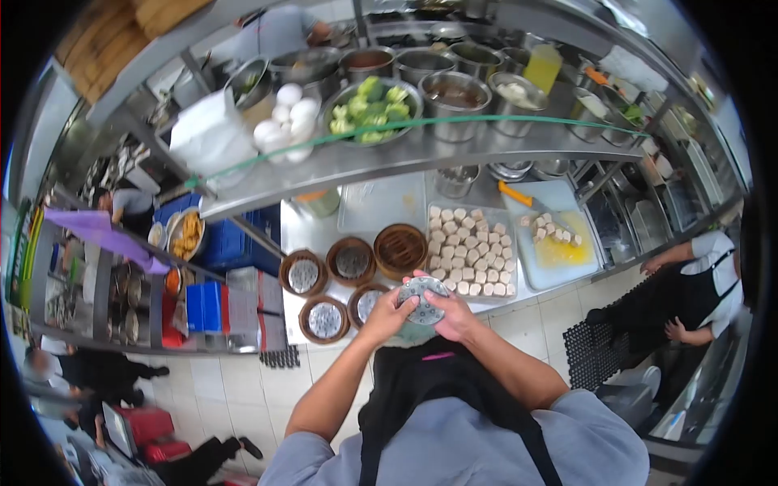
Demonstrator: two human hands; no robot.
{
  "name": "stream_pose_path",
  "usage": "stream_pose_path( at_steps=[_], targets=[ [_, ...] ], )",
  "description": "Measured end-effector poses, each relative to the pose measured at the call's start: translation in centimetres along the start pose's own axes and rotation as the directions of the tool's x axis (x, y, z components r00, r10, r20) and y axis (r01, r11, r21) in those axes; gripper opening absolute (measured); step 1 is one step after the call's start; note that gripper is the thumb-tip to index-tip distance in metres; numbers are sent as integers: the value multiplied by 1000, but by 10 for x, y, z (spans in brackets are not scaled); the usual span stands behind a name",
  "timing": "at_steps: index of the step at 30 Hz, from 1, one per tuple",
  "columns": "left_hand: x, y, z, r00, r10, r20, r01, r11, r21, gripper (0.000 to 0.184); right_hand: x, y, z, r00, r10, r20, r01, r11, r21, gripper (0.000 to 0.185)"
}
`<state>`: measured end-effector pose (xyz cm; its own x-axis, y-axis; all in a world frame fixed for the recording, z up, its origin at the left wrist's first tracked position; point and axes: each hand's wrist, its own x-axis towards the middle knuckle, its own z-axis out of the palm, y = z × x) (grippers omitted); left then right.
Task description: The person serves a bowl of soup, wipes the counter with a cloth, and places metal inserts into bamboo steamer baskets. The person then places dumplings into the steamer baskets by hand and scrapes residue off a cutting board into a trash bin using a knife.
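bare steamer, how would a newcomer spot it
Below the steel shelf, find the tray of pale cubes. The steamer just left of it is the one: brown slats show inside, while the neighbouring steamers hold patterned discs.

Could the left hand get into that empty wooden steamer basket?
Probably, yes: the basket is open on top and close by, though the left hand is busy holding a round patterned dish.
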<state>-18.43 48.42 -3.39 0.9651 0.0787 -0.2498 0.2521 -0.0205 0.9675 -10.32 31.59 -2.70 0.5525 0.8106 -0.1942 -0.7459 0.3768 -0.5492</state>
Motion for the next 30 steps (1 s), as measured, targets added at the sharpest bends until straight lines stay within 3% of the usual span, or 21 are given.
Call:
stream_pose_path(
  at_steps=[2, 4, 6, 8, 9, 10, 11, 12, 13, 15, 16, 17, 19, 21, 22, 23, 24, 25, 26, 27, 30],
  targets=[
    [11, 10, 8, 999, -39, -31, 31, 972, -233, 26, -4, -14, 11, 998, -70, -4, 70, 996, -47, 68],
    [26, 22, 10, 990, 130, -63, -140, 971, -196, 24, -9, -27, 13, 978, -204, -37, 200, 976, -84, 71],
    [29, 79, 1, 953, 279, -120, -269, 958, 97, 25, -20, -45, 6, 963, -270, 15, 270, 953, -137, 72],
    [9, 163, -2, 828, 492, -269, -473, 871, 137, 21, -34, -67, -1, 957, -289, 11, 288, 957, 44, 67],
    [-12, 213, -2, 740, 588, -328, -539, 809, 234, 21, -42, -79, -5, 962, -273, -2, 273, 962, 29, 66],
    [-26, 245, -16, 565, 768, -302, -584, 631, 511, 22, -50, -87, -12, 967, -252, -19, 253, 967, 14, 65],
    [-35, 277, -23, 308, 913, -269, -575, 404, 712, 17, -55, -94, -23, 965, -261, 14, 261, 965, 9, 65],
    [-35, 308, -32, 88, 967, -237, -700, 230, 676, 19, -60, -99, -36, 970, -235, -60, 233, 972, -41, 62],
    [-38, 352, -33, -124, 985, -119, -644, 11, 765, 20, -65, -105, -48, 968, -211, -137, 200, 976, -90, 59],
    [-30, 428, -43, -277, 959, 67, -535, -212, 818, 20, -76, -114, -72, 968, -199, -150, 191, 979, -65, 57],
    [-27, 470, -38, -277, 941, 195, -296, -277, 914, 19, -78, -120, -80, 965, -181, -188, 178, 983, -33, 55],
    [-14, 499, -36, -207, 969, 134, -322, -197, 926, 13, -82, -126, -84, 966, -180, -185, 177, 984, -33, 52],
    [21, 551, -46, -37, 970, 241, -70, -244, 967, 24, -81, -136, -103, 968, -196, -157, 197, 980, -11, 51],
    [66, 586, -53, 62, 935, 348, -30, -347, 937, 17, -89, -140, -127, 960, -240, -147, 244, 970, 14, 49],
    [98, 603, -87, 382, 908, 169, -251, -74, 965, 29, -91, -147, -133, 952, -260, -160, 267, 963, 21, 48],
    [118, 608, -116, 415, 876, 245, -143, -203, 969, 48, -97, -156, -137, 941, -298, -158, 304, 953, 15, 48],
    [123, 606, -111, 629, 770, 106, -225, 49, 973, 63, -103, -162, -143, 930, -333, -156, 338, 941, 9, 48],
    [124, 597, -108, 668, 742, 55, -304, 206, 930, 65, -111, -166, -151, 920, -338, -199, 349, 937, 20, 47],
    [131, 605, -129, 678, 734, 36, -303, 235, 924, 63, -118, -174, -161, 909, -349, -227, 364, 931, 25, 46],
    [137, 615, -163, 656, 739, 151, -284, 56, 957, 60, -126, -178, -172, 903, -340, -262, 362, 931, 42, 46],
    [122, 610, -145, 609, 772, 181, -268, -15, 963, 50, -147, -180, -201, 859, -331, -391, 381, 923, 56, 43]
  ],
)
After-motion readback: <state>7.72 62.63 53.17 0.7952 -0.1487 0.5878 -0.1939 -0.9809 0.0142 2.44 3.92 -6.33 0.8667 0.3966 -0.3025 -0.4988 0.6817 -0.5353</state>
